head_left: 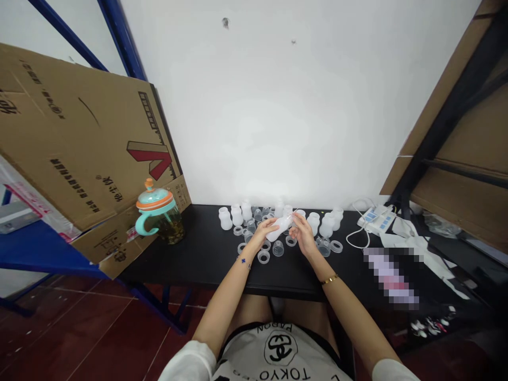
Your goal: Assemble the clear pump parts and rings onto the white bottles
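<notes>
A white plastic bottle [277,230] lies tilted in my left hand [263,233], whose fingers are wrapped round its body. At the bottle's upper end, the fingers of my right hand [304,233] are pinched together. Something thin and clear shows there, too small to name. Below the hands, a clear dome-shaped cap [278,248] and a translucent screw ring [263,257] rest on the black table [198,264]. More rings and clear caps lie around them, partly hidden by my hands.
Upright white bottles stand at the left [225,218] and right [327,225] of the hands. Farther left is a lidded jug [169,222] of dark liquid, beside a large cardboard box [91,143]. A white power strip [377,219] with a cable lies at right. The wall [278,116] borders the table's back.
</notes>
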{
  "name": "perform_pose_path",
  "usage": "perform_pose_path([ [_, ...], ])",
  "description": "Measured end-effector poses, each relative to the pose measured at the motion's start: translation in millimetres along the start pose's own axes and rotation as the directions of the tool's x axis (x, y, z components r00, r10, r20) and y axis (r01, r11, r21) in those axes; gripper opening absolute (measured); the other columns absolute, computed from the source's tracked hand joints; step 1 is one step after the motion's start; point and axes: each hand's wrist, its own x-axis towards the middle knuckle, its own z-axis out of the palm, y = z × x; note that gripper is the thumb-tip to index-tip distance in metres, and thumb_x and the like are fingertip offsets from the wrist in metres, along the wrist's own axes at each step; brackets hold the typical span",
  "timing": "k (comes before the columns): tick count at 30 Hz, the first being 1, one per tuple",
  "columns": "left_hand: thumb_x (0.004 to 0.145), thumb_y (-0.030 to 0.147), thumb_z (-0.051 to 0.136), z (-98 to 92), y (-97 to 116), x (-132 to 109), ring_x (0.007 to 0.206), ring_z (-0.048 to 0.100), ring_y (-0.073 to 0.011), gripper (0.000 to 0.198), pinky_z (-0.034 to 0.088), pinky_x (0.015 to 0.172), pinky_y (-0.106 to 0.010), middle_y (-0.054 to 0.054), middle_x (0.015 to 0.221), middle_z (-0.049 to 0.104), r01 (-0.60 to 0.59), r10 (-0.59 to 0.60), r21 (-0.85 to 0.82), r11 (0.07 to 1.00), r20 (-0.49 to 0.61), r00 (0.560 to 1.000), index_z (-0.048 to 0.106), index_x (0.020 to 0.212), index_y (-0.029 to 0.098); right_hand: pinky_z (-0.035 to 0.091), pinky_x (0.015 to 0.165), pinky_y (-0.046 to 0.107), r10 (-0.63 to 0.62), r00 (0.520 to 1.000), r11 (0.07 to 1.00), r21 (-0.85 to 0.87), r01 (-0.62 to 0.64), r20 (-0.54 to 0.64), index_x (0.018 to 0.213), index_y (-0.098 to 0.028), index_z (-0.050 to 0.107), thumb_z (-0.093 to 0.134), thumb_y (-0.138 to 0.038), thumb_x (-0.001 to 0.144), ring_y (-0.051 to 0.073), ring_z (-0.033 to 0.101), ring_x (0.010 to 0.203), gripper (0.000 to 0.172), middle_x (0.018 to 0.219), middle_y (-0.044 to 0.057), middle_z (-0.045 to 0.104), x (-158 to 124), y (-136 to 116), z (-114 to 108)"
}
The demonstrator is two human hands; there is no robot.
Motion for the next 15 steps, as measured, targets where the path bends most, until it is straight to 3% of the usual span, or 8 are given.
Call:
perform_pose_path([
  [7, 0.059, 0.029, 0.087, -0.8, -1.1, 0.8, 0.101, 0.064, -0.0277, 0.048, 0.044, 0.084, -0.032, -0.011, 0.106, 0.073, 0.012, -0.012, 0.015, 1.0, 0.004, 1.0, 0.076, 0.103, 0.014, 0.038, 0.036, 0.019, -0.005, 1.0, 1.0, 0.021, 0.005, -0.015, 0.101, -0.023, 0.07, 0.082, -0.041, 0.07, 0.007, 0.056, 0.049, 0.038, 0.102, 0.002, 0.07, -0.4, -1.6, 0.9],
  [15, 0.057, 0.029, 0.089, -2.7, -4.5, 2.2, 0.103, 0.064, -0.0289, 0.053, 0.044, 0.09, -0.035, -0.012, 0.108, 0.072, 0.016, -0.016, 0.028, 0.999, 0.004, 1.0, 0.074, 0.106, 0.014, 0.036, 0.037, 0.022, 0.007, 1.0, 0.999, 0.032, -0.007, 0.01, 0.098, -0.021, 0.074, 0.08, -0.039, 0.071, 0.007, 0.055, 0.05, 0.034, 0.108, 0.004, 0.07, -1.3, -3.8, 1.3],
])
